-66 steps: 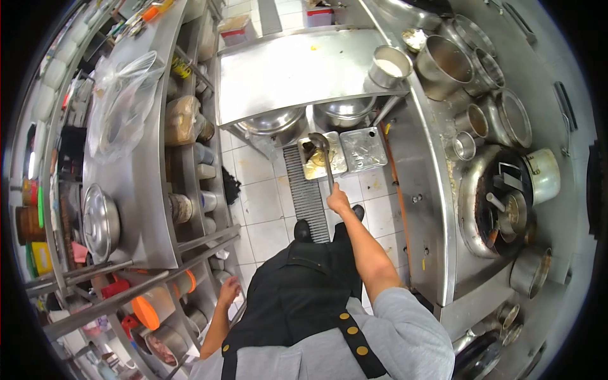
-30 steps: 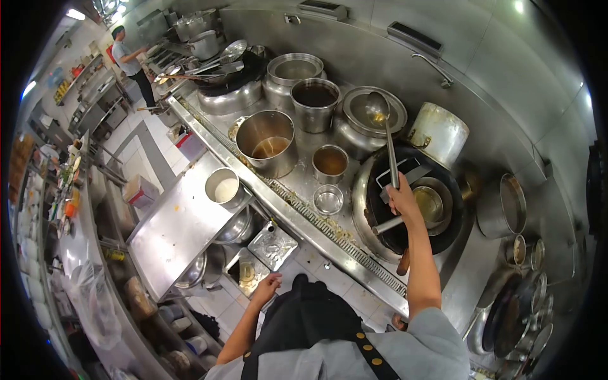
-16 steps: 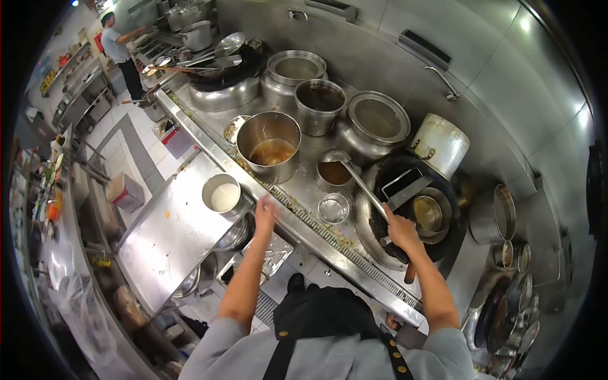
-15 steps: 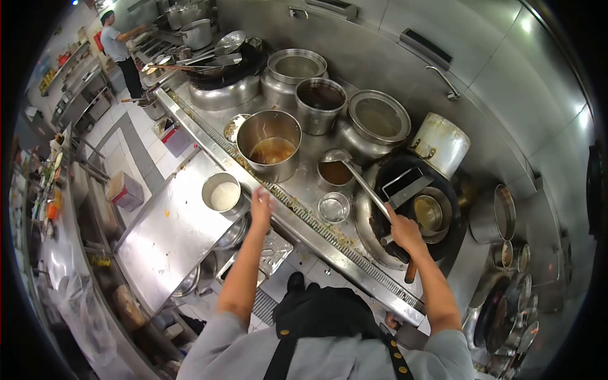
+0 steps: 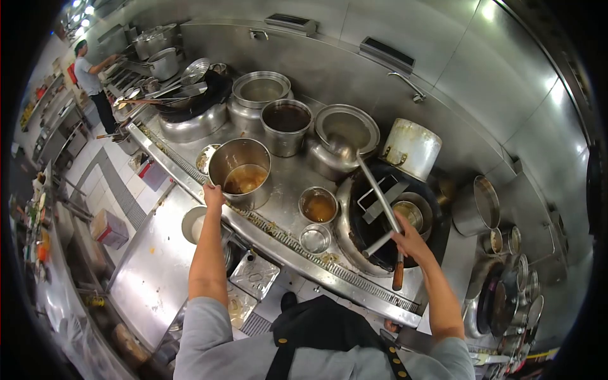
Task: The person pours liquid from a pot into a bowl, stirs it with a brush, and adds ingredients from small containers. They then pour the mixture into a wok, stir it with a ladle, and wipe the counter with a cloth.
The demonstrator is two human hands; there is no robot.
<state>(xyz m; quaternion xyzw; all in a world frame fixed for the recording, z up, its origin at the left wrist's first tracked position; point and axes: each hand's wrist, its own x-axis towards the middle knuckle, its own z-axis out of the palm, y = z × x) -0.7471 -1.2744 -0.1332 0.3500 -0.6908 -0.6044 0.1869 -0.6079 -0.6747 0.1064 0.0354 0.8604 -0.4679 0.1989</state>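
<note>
My right hand [image 5: 411, 239] is wrapped round the long handle of a steel ladle [image 5: 377, 190]. The ladle's bowl is at the near rim of a wide steel pot [image 5: 373, 144] holding cloudy liquid. My left hand [image 5: 214, 195] has its fingers closed at the near-left rim of a tall steel pot [image 5: 256, 196], with amber broth inside. Between the two stands a smaller pot [image 5: 318, 221] of brownish liquid, beside a small clear-looking cup [image 5: 315, 239]. Partly behind my left forearm is a pot [image 5: 192, 221] with white contents.
A black wok [image 5: 358, 231] on the right holds a steel bowl and a wooden-handled tool [image 5: 398, 275]. A pot of dark liquid [image 5: 286, 142] stands behind. A grated gutter [image 5: 297, 244] runs along the counter's front. Another person [image 5: 92, 79] works at the far left.
The ladle bowl has moved from above the small brown-liquid pot up to the wide pot behind. My left hand has gone from open beside the tall pot to its rim. The view has shifted.
</note>
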